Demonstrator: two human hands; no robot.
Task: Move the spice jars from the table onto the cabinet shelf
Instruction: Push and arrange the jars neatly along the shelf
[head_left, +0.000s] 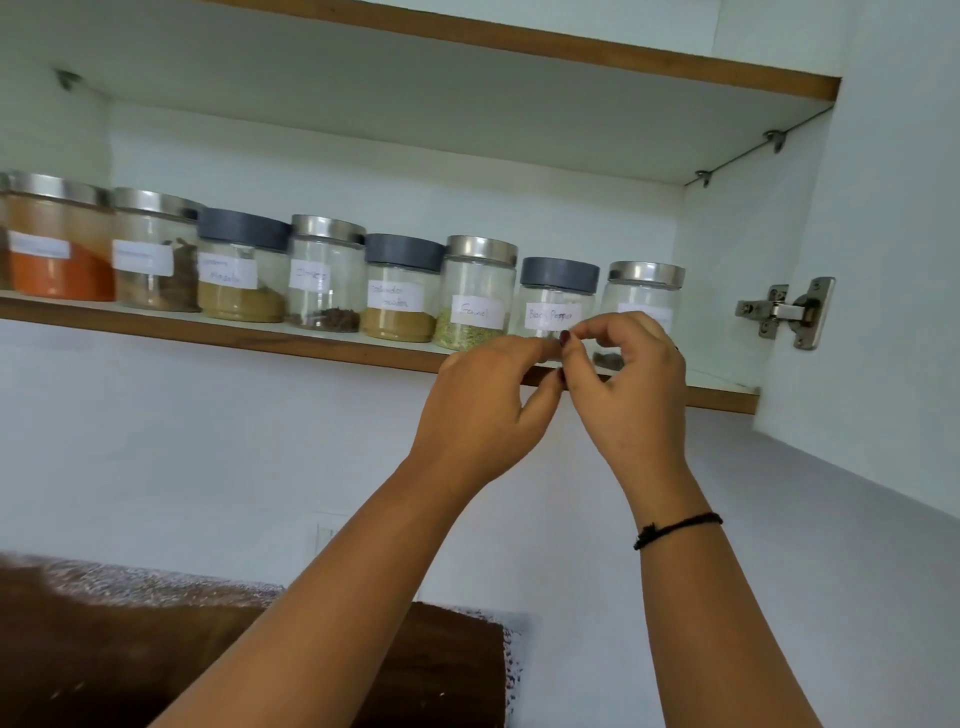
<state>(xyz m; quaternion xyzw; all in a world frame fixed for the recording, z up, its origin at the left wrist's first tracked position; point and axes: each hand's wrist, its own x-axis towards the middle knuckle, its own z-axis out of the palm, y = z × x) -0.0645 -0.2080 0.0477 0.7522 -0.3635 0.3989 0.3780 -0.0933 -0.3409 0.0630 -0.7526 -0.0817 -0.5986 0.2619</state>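
Reaching up high with both bare forearms, angled in from below toward one meeting spot, wrists nearly straight. Showing the back of the left hand (483, 405), loosely curled with fingers (535, 353) bent over to the right and thumb tucked underneath, tip to tip against the right hand (631, 384). Curling the right hand's fingers (613, 327) forward and down as well, with dark-painted thumb and forefinger nails drawn close at the touching point; can't tell from here whether gripping anything or just meeting fingertip to fingertip.
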